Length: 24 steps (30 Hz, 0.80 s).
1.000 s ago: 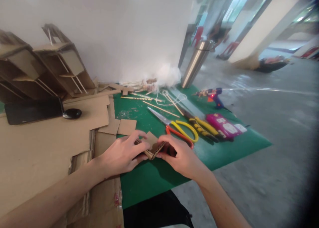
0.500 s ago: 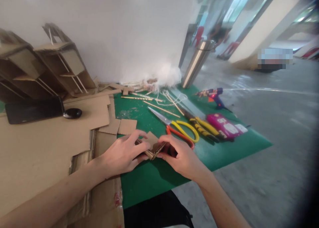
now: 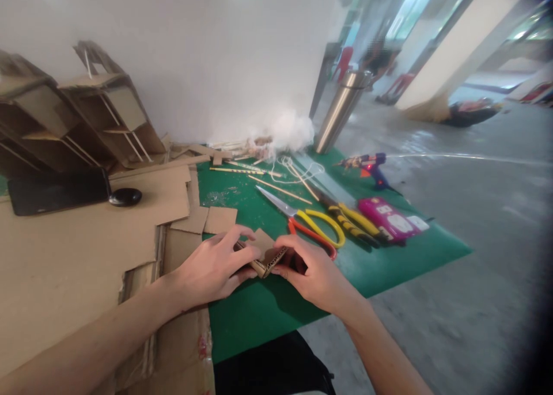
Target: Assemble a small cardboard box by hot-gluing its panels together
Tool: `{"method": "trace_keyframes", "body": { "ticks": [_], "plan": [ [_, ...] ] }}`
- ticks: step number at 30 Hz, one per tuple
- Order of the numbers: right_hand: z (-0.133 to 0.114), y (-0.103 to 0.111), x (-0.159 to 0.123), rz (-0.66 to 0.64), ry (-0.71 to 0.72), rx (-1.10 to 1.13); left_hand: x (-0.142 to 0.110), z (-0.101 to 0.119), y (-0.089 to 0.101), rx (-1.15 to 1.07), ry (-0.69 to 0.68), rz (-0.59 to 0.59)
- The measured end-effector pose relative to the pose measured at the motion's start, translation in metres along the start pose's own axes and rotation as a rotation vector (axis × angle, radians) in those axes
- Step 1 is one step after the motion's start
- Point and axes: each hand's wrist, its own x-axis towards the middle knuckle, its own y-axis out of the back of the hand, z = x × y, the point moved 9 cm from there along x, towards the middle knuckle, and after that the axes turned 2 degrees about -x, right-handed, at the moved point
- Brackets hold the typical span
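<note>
Between my hands is a small cardboard piece (image 3: 264, 246) with raised sides that meet at a corner facing me; its corrugated edge shows on the right. My left hand (image 3: 222, 262) pinches the left side between thumb and fingers. On the right side, my right hand (image 3: 309, 268) grips the wall near the corner; its fingertips are partly hidden behind the cardboard. Just beyond my right hand lie scissors (image 3: 317, 228) with yellow and red handles. A square cardboard scrap (image 3: 220, 219) lies past my left hand.
Pliers (image 3: 356, 222), a magenta box (image 3: 386, 217) and a glue gun (image 3: 371, 169) lie right on the green table (image 3: 415, 257). A steel flask (image 3: 341, 111) stands behind. Thin sticks (image 3: 280, 189), a computer mouse (image 3: 125, 197), a black tablet-like slab (image 3: 59, 191) and cardboard shelves (image 3: 116, 110) lie farther back.
</note>
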Motion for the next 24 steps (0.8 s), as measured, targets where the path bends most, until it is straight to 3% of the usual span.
{"method": "trace_keyframes", "body": {
  "ticks": [10, 16, 24],
  "plan": [
    [0.002, 0.002, -0.003, 0.028, -0.008, 0.002, 0.001, -0.001, -0.001, -0.022, 0.019, -0.027],
    [0.01, 0.002, -0.007, 0.067, -0.044, 0.068, 0.001, -0.001, 0.005, -0.122, 0.013, 0.022],
    [0.007, 0.002, -0.008, 0.084, -0.038, 0.094, -0.001, 0.004, 0.018, -0.08, -0.021, 0.123]
  ]
}}
